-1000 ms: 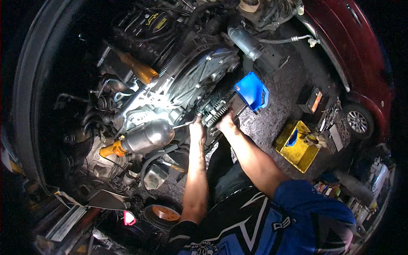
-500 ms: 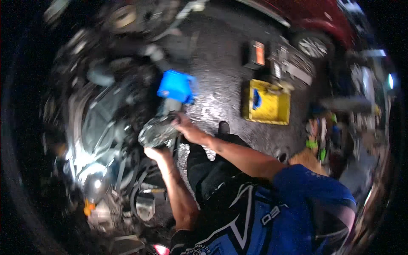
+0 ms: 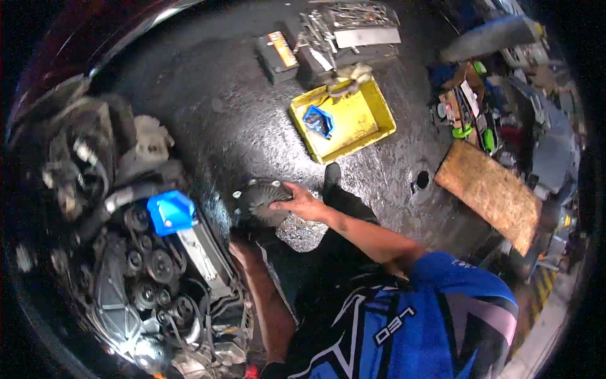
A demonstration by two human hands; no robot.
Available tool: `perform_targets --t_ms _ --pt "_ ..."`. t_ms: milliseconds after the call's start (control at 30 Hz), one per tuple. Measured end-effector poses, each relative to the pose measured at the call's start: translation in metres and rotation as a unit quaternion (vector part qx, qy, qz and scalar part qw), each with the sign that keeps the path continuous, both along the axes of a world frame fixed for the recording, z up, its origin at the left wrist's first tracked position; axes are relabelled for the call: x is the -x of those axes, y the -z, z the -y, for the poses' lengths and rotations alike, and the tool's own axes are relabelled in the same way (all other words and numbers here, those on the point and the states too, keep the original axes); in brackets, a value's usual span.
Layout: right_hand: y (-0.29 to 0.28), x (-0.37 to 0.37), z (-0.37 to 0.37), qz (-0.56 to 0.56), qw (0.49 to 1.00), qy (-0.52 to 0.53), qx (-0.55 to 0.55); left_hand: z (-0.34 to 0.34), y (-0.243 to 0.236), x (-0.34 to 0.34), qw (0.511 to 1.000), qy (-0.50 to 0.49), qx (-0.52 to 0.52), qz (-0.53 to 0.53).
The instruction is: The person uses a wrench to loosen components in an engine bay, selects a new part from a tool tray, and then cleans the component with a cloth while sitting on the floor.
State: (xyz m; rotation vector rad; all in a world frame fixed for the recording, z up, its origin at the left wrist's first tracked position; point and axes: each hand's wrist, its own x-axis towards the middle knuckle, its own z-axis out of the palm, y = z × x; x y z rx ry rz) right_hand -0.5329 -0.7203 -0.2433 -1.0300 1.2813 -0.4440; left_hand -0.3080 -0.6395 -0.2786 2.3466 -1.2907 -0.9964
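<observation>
A dark grey, round, ribbed metal part (image 3: 259, 201) with small bolt lugs on its rim is held out over the floor beside the engine. My right hand (image 3: 300, 204) grips its right side, thumb and fingers pressed onto it. My left hand (image 3: 241, 245) is low at the part's lower left, in shadow, its fingers hidden. A blue plastic tray (image 3: 170, 212) rests at the top end of a pale metal strip (image 3: 205, 259) along the engine bay's edge.
The engine (image 3: 148, 271) fills the lower left. A yellow bin (image 3: 363, 138) holding a blue piece stands ahead, a battery (image 3: 275, 57) and a tool set (image 3: 360, 19) behind it. A chipboard (image 3: 489, 192) and cluttered parts lie right; my shoe (image 3: 332, 174) is below the bin.
My view has swung right from the engine toward the floor and yellow bin. Both hands have drawn the ribbed part away from the engine, and it is turned differently now.
</observation>
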Motion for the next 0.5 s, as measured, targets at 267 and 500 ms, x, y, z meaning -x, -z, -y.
perform_targets --t_ms 267,500 --pt "0.281 0.221 0.085 0.026 0.855 0.506 -0.110 -0.103 0.166 0.078 0.997 0.052 0.032 -0.057" --pt "0.579 0.437 0.125 -0.589 0.798 0.068 0.108 -0.081 0.185 0.207 0.904 -0.171 -0.297 -0.255"
